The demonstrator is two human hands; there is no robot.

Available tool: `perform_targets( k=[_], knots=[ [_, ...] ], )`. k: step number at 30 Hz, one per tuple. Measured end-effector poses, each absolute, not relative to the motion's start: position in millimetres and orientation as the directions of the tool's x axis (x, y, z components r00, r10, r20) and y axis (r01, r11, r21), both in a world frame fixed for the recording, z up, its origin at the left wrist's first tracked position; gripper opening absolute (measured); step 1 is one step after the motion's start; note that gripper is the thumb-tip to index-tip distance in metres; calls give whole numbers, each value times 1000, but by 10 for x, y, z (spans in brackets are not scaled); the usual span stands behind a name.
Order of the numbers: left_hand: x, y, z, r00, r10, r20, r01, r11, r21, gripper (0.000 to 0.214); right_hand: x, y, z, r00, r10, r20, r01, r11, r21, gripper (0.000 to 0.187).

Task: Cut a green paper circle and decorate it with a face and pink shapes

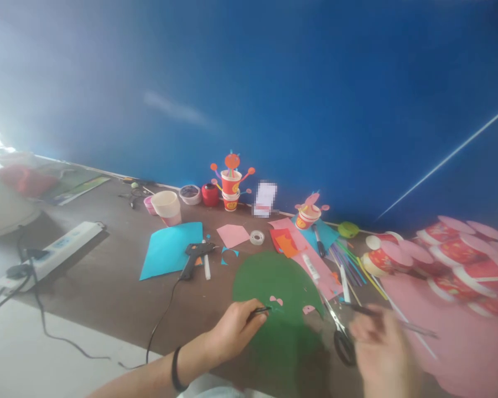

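Note:
My left hand (243, 326) is closed over the green round sheet (269, 271), fingers pinching a small dark slim piece (260, 310) whose kind I cannot make out. Just beyond its fingertips lie two small rounded pink paper pieces (276, 300). Another pink scrap (309, 310) sits farther right on the green. My right hand (382, 348), smeared by motion, is raised at the right with a long thin dark pen-like stick (419, 330) in its fingers. Black-handled scissors (343, 345) lie between that hand and the green sheet.
A glue gun (193, 257) with its cord rests by a blue sheet (161, 254). White tape (257, 237), paper cups decorated with discs (231, 185) and coloured sticks (348, 260) stand or lie behind. Pink-topped red cups (460, 260) crowd the right; a power strip (62, 251) is left.

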State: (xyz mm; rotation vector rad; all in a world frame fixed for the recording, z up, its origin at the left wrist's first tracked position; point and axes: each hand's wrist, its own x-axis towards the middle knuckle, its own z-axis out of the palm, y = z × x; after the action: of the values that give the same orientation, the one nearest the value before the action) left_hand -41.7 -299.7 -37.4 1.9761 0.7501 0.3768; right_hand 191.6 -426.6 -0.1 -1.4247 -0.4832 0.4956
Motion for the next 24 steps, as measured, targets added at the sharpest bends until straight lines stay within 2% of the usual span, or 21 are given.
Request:
perform_targets(
  k=[1, 3, 6, 13, 17, 21, 24],
  knots=[
    [-389, -3002, -354, 769, 637, -49, 336, -338, 879, 28, 1814, -4132, -81, 797, 603, 16, -77, 128, -989, 39],
    [-360, -3001, -316, 776, 627, -68, 310, -285, 907, 31, 1607, -3929, -201, 706, 705, -73, -288, 191, -939, 35],
    [-362, -3000, -270, 771, 627, -110, 280, -178, 943, 34, 1377, -3799, -251, 655, 745, -128, -389, 187, -902, 32],
    [-378, -3048, -267, 773, 623, -118, 251, -130, 959, 37, 1224, -3781, -261, 605, 783, -147, -342, 89, -935, 35],
    [-355, -3055, -307, 789, 601, -131, 256, -127, 958, 37, 1143, -3779, -332, 572, 814, -97, -218, 37, -975, 37],
    [-341, -3040, -304, 782, 618, -88, 275, -215, 937, 36, 1057, -3799, -384, 544, 838, -50, -109, 12, -994, 38],
    [-343, -3051, -294, 783, 620, -48, 295, -302, 906, 35, 1002, -3817, -421, 551, 830, -87, -114, -29, -993, 39]
  ],
)
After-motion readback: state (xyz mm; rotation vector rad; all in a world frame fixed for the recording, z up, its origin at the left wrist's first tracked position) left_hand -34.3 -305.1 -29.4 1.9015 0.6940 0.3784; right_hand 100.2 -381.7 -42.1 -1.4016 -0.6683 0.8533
